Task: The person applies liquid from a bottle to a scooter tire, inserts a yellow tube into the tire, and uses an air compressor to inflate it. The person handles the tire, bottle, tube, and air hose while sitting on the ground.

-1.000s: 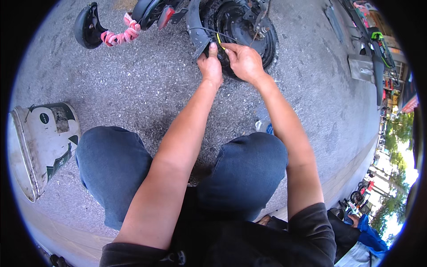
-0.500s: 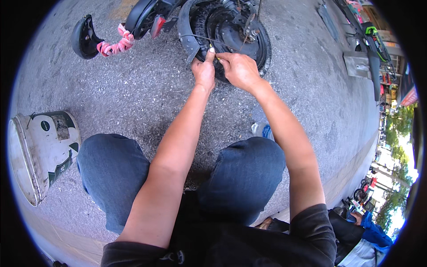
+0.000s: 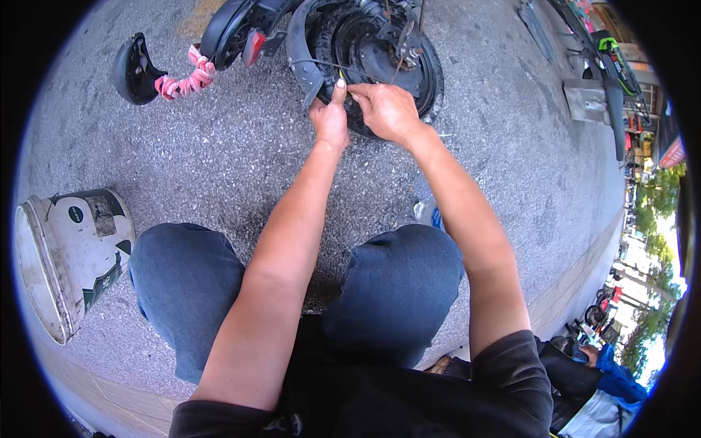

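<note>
A dark, dirty motorbike wheel with a black tyre is at the top centre, partly under a grey mudguard. My left hand is closed at the tyre's near edge, thumb up, its other fingers hidden behind. Close beside it, my right hand is pinched with the knuckles bent. A thin yellow piece shows at my left thumb tip, and a bit of yellow shows at my right fingertips. Whether these are one thing I cannot tell. A thin cable crosses the wheel above my hands.
A white and green bucket lies on its side at the left. A black curved part with a pink scrunched cloth is at the upper left. A plastic bottle is by my right knee. Another person's blue sleeve shows lower right.
Both hands stay at the wheel, and my right hand has shifted slightly left. The whole view has moved a little. Less yellow shows at my right fingertips.
</note>
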### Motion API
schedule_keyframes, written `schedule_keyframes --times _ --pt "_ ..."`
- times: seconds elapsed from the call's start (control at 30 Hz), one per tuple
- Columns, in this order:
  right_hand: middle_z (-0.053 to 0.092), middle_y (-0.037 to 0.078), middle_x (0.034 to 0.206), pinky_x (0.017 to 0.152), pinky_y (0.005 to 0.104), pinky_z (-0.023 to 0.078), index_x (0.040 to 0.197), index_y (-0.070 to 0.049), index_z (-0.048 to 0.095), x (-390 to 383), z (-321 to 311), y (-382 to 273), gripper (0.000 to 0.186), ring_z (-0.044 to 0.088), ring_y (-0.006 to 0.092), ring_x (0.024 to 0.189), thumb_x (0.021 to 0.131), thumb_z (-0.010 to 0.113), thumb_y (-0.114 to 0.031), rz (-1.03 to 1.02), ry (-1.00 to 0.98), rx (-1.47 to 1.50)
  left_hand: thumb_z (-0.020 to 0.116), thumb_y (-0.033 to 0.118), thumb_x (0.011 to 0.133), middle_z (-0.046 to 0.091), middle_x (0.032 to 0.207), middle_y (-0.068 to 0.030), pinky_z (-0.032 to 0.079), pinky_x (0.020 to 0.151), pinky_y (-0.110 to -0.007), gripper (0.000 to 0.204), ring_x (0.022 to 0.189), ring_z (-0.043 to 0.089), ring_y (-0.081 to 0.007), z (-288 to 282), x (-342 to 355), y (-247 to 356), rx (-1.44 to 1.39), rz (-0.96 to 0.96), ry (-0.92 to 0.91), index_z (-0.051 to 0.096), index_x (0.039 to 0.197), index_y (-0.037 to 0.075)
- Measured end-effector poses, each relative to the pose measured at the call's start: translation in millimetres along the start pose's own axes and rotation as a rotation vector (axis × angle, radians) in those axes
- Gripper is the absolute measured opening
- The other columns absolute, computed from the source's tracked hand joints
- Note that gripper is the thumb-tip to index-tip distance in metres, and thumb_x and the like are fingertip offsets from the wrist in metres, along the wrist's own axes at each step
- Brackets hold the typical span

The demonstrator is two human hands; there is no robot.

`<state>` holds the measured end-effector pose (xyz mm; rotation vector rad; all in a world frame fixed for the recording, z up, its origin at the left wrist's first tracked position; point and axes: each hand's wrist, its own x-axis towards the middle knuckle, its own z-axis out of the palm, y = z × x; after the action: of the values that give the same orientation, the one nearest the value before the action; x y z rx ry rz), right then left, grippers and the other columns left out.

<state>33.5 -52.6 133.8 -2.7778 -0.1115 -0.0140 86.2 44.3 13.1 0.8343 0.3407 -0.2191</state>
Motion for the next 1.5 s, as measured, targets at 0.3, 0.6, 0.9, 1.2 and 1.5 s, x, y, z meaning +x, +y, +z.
schedule_keyframes --times 0.3,0.6,0.9,1.2,1.5 --pt "0.074 0.017 0.108 0.089 0.047 0.055 0.122 -0.014 0.074 -12.9 -6.5 7.6 0.028 0.07 0.0383 0.1 0.099 0.06 -0.019 0.036 -0.092 -0.01 0.075 0.011 0.095 0.059 0.141 -0.0088 0.041 0.11 -0.036 0.061 0.124 0.057 -0.0207 -8.8 3.4 -9.9 -0.041 -0.002 -0.054 0.049 0.148 0.0" --pt "0.074 0.015 0.114 0.091 0.0455 0.055 0.124 -0.016 0.074 -23.9 -3.4 24.1 0.029 0.07 0.0349 0.105 0.098 0.062 -0.019 0.073 -0.213 -0.031 0.076 0.011 0.094 0.056 0.145 -0.009 0.04 0.112 -0.038 0.064 0.127 0.055 -0.0216 -8.6 0.5 -9.7 -0.027 -0.016 -0.048 0.046 0.15 0.0" --pt "0.074 0.016 0.111 0.092 0.0475 0.054 0.123 -0.016 0.074 -19.9 -1.0 28.8 0.029 0.069 0.038 0.105 0.1 0.058 -0.022 0.173 -0.257 -0.006 0.076 0.018 0.096 0.051 0.149 -0.0101 0.038 0.115 -0.038 0.07 0.132 0.05 -0.0223 -14.0 14.1 -6.3 -0.067 0.008 -0.111 0.04 0.154 0.001" --pt "0.075 0.015 0.111 0.092 0.0471 0.054 0.121 -0.017 0.075 -18.0 -10.1 20.7 0.029 0.069 0.0365 0.106 0.099 0.058 -0.023 0.079 -0.224 -0.046 0.074 0.02 0.098 0.053 0.148 -0.0092 0.038 0.115 -0.039 0.065 0.131 0.051 -0.0227 -13.1 10.0 -2.2 -0.05 -0.041 -0.116 0.043 0.152 0.001" --pt "0.075 0.016 0.109 0.09 0.0465 0.055 0.125 -0.016 0.073 -18.3 0.9 35.6 0.029 0.07 0.0373 0.102 0.1 0.059 -0.02 0.009 -0.177 -0.089 0.075 0.021 0.096 0.055 0.146 -0.0089 0.041 0.112 -0.039 0.066 0.13 0.053 -0.0231 -10.1 12.2 -1.0 -0.046 -0.044 -0.1 0.044 0.151 0.0"
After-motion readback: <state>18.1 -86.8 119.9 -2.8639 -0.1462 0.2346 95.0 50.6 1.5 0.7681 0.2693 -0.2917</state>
